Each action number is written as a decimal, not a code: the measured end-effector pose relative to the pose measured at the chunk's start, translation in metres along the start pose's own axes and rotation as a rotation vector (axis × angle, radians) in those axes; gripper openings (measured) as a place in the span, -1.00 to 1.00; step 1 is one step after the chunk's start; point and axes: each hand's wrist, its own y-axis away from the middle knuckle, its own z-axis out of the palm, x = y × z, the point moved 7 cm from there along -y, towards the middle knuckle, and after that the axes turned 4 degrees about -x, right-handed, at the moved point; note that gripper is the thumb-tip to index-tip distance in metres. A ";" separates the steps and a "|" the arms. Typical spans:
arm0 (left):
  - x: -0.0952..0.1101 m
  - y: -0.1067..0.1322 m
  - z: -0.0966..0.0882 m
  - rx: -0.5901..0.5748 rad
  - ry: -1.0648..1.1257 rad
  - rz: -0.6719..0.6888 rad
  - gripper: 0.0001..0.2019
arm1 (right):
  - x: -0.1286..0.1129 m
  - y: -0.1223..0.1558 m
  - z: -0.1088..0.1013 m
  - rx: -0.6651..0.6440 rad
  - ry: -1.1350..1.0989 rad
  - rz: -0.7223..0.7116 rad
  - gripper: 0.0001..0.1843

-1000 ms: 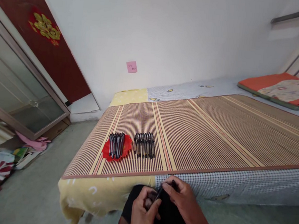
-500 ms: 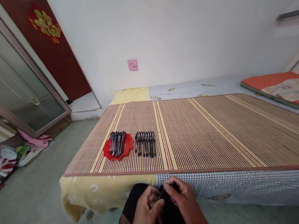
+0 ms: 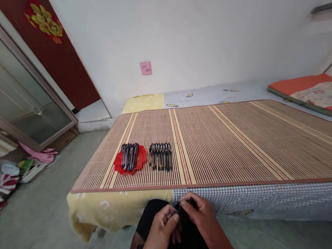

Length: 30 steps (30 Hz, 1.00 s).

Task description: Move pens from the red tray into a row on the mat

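My left hand and my right hand meet low in the view, over my dark-clothed lap, just in front of the bed edge. Both are closed in a pinch on a small dark pen between them; most of it is hidden by the fingers. On the striped bamboo mat lies a red plate with several dark pens on it. Right beside the plate a row of several more pens lies directly on the mat.
The bed has a yellow sheet at its left corner and a checked sheet. An orange cushion lies far right. A glass cabinet door and floor clutter are at left. A pink note sticks on the wall.
My hands have drawn slightly closer together around the pen and shifted a little up in the view. The view has tilted slightly; the pens on the mat have not moved.
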 end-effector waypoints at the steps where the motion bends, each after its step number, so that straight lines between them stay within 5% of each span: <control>1: 0.001 0.001 0.004 -0.031 0.023 -0.030 -0.50 | 0.000 0.000 0.000 0.002 -0.016 0.009 -0.68; 18: -0.005 0.006 0.017 -0.129 0.269 -0.135 -0.50 | 0.008 0.002 0.012 -0.083 -0.340 0.131 -0.62; 26: -0.002 0.008 0.018 -0.158 0.254 -0.194 -0.57 | 0.015 0.001 0.006 0.024 -0.406 0.094 -0.61; 30: -0.011 0.008 0.010 -0.143 0.159 -0.222 -0.52 | 0.014 -0.005 -0.018 0.166 -0.481 0.101 -0.60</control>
